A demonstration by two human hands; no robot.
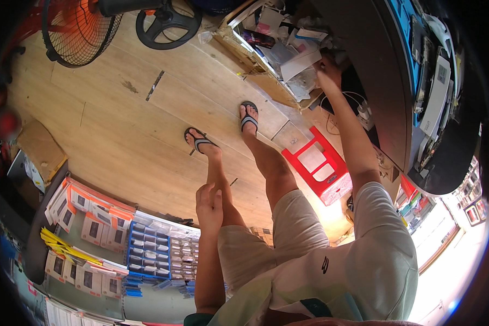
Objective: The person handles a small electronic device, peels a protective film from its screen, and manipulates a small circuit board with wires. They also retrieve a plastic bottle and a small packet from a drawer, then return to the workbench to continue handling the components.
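My right arm stretches forward to a worn carton (263, 73) full of papers and plastic wrappings. My right hand (327, 71) is at its right side, fingers bent and in shadow. What they hold, if anything, is hidden. Beside the hand lie a white card box or sheet (300, 63) and a crumpled clear plastic bag (303, 82). My left hand (208, 205) rests at my left knee, with nothing in it and its fingers loosely stretched out.
A red plastic stool (331, 187) lies by my right leg. A dark counter (372, 60) with white cables (364, 111) below stands at the right. Ahead are a fan (84, 32) and a steering wheel (168, 24). Boxed goods (92, 228) fill a display at the left.
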